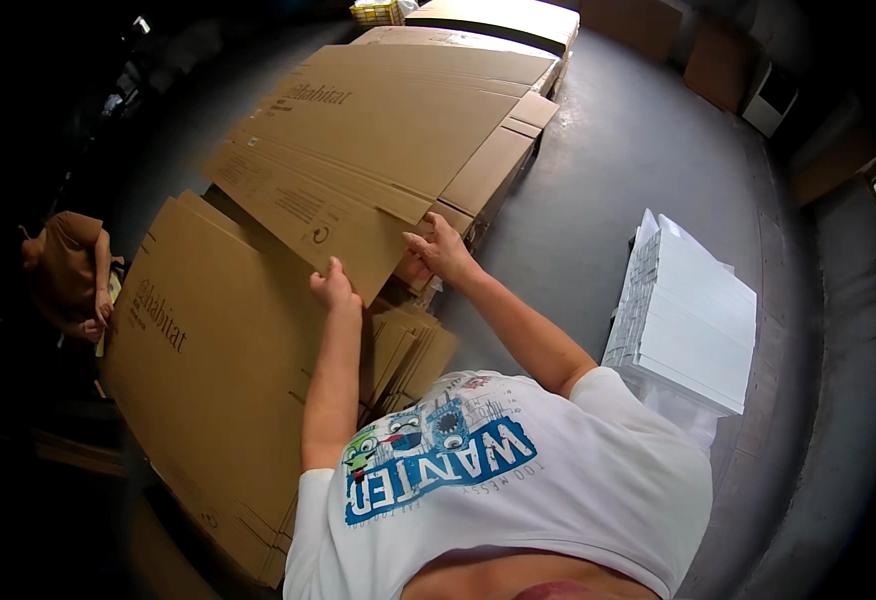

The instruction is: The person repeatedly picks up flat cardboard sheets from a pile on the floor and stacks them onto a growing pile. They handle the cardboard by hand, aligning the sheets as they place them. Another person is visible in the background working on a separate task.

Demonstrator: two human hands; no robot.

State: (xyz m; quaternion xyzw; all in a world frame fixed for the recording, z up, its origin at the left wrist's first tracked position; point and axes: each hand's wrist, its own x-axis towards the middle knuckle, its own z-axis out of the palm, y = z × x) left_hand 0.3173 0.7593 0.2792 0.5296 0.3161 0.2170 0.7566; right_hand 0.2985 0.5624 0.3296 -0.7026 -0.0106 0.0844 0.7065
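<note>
A large flat cardboard sheet (358, 130), brown with dark print and fold lines, stretches away in front of me. My left hand (336, 288) grips its near edge, thumb on top and fingers hidden underneath. Farther right along that edge, my right hand (440, 250) is closed on the sheet near its corner. Below and to the left lies a stack of similar flat cardboard sheets (218, 320), partly covered by the held one. Narrower cardboard pieces (403, 350) stand just under my hands, beside the stack.
On the right, a stack of white panels (698, 300) rests low above the grey floor (578, 180). Another person (73, 270) stands at the far left beside the cardboard stack. A yellow crate (378, 13) and more stacked board (498, 15) are at the back.
</note>
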